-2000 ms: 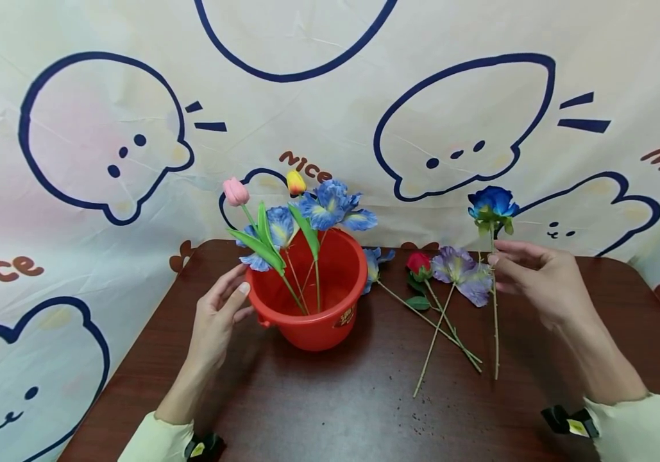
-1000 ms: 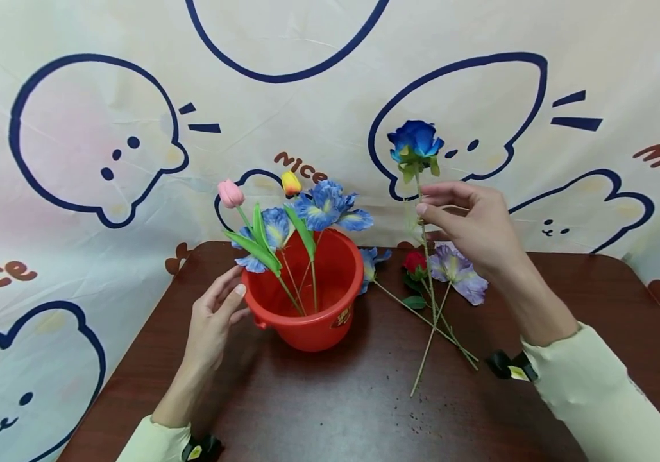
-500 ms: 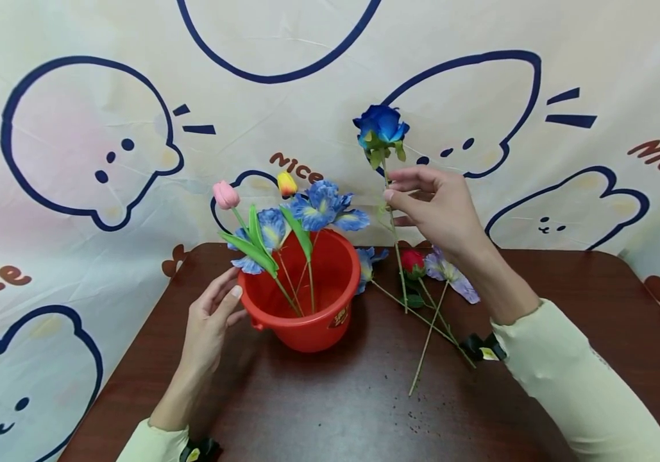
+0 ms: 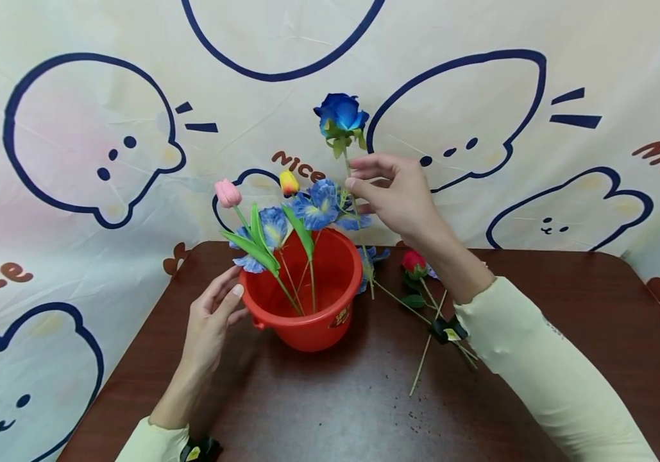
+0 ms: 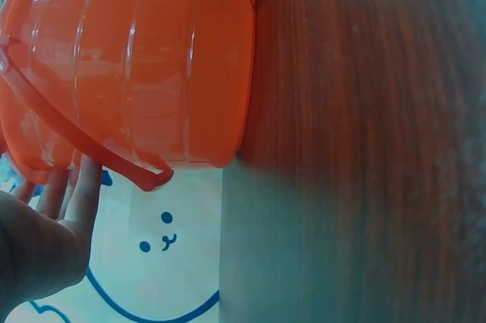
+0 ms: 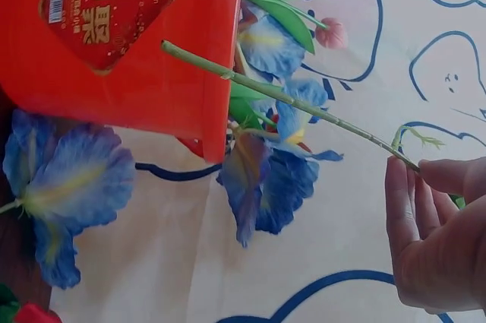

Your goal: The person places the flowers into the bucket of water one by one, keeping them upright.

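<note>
My right hand point(image 4: 392, 192) pinches the stem of a blue artificial rose point(image 4: 341, 117) between thumb and fingertips. The rose is upright beyond the right side of a red bucket point(image 4: 318, 330), its stem end hanging outside the rim in the head view. In the right wrist view the bare green stem point(image 6: 296, 101) slants from the fingers across the bucket. My left hand point(image 4: 214, 314) rests its fairly straight fingers against the bucket's left side. Inside stand a pink tulip point(image 4: 228, 193), a yellow-red tulip point(image 4: 289, 183) and blue irises point(image 4: 319, 204).
On the brown table point(image 4: 330, 410), right of the bucket, lie another blue iris point(image 6: 68, 186), a red rose point(image 4: 414, 262) and a purple flower mostly hidden by my right arm. Dark crumbs lie near the stems. A printed cloth point(image 4: 283, 122) hangs behind the table.
My right hand has lifted the blue rose from the table's right side and carried it left, up towards the bucket. My left hand has stayed at the bucket.
</note>
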Demonstrator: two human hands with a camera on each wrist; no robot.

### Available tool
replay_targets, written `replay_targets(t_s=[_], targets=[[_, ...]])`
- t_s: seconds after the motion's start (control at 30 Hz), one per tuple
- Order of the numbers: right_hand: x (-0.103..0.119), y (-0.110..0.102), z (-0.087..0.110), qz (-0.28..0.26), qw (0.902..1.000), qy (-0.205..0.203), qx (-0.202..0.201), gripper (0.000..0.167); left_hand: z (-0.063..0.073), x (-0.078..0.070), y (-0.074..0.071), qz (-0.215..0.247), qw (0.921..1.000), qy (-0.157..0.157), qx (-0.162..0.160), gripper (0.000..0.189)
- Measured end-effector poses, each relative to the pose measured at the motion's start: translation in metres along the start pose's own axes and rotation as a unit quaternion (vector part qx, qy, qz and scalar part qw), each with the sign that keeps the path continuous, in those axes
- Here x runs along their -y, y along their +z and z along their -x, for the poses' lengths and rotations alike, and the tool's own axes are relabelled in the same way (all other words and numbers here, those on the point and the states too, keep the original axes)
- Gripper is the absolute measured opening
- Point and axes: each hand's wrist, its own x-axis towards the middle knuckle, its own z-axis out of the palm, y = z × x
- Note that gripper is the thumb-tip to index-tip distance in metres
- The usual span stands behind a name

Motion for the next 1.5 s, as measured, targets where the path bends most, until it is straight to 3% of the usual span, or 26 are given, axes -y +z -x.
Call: replay_targets(t_s=[0.23, 0.63, 0.93, 1.27, 1.5], targets=[[0.002, 0.017, -0.009, -0.005, 0.9998, 0.005, 0.017, 0.029, 0.0, 0.0, 0.0, 0.003, 1.0, 0.001, 0.001, 0.051], [0.013, 0.047, -0.023, 0.025, 0.9985, -0.02, 0.043, 0.028, -0.001, 0.001, -0.001, 0.006, 1.0, 0.007, 0.001, 0.05], [0.014, 0.06, -0.03, -0.006, 0.9987, -0.02, 0.046, 0.026, -0.002, 0.0, -0.001, 0.005, 1.0, -0.005, 0.001, 0.051], [-0.003, 0.073, -0.018, -0.018, 0.9981, 0.012, 0.057, 0.027, -0.002, 0.0, -0.001, 0.011, 0.9999, -0.001, 0.002, 0.05], [-0.016, 0.086, -0.006, -0.032, 0.9971, 0.013, 0.068, 0.026, -0.001, 0.0, -0.001, 0.011, 0.9999, 0.001, 0.002, 0.051]])
